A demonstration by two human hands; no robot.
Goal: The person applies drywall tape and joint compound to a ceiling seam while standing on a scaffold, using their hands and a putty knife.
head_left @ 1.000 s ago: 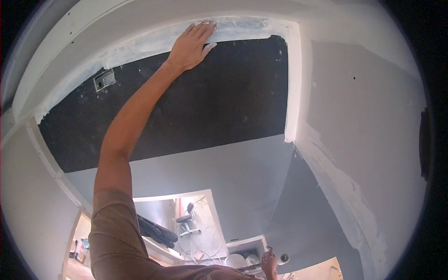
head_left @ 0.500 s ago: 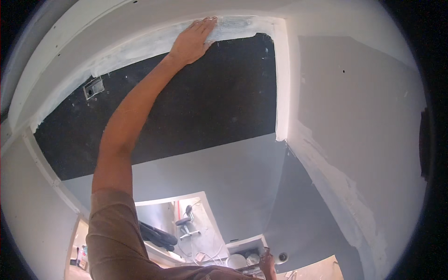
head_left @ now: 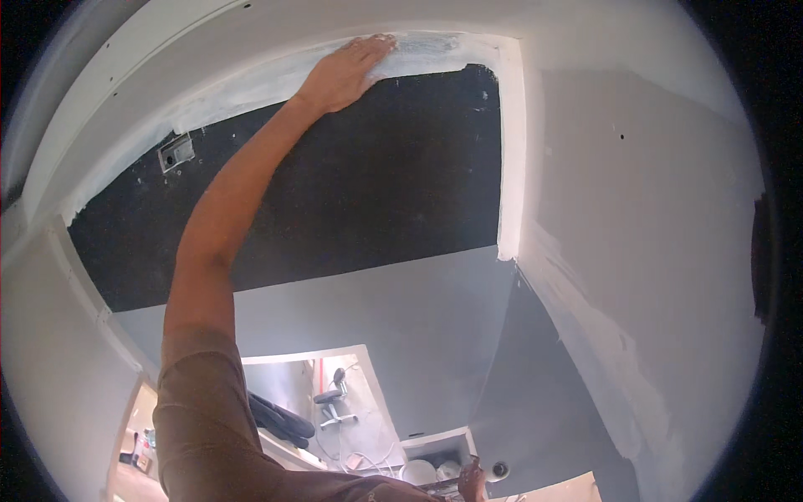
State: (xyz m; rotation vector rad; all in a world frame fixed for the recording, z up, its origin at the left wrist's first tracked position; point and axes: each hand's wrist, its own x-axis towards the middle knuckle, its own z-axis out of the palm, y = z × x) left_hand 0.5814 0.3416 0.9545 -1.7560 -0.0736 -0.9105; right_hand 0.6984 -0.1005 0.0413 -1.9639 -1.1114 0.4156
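Observation:
My left hand [head_left: 345,75] is stretched far up, its fingers extended and laid against a white plastered strip [head_left: 251,94]. The strip runs along the top of a black wall section [head_left: 385,167]. White smears show on the fingertips, and nothing can be seen held beneath them. Low in the view, my right hand [head_left: 471,483] is closed around something I cannot make out, partly cut off by the lower edge. It is nearest to a white bucket [head_left: 418,473] and a round, dark-centred container [head_left: 499,470].
An electrical box [head_left: 176,154] is set in the black wall at left. White plaster [head_left: 510,151] also edges its right side. Grey wall [head_left: 393,301] lies below. A doorway frame [head_left: 374,376] opens onto an office chair [head_left: 333,397] and loose cables [head_left: 381,460].
The view has shifted slightly. My left hand stays on the plastered strip, nearly in the same spot. My right hand sits a little lower and further left in the picture.

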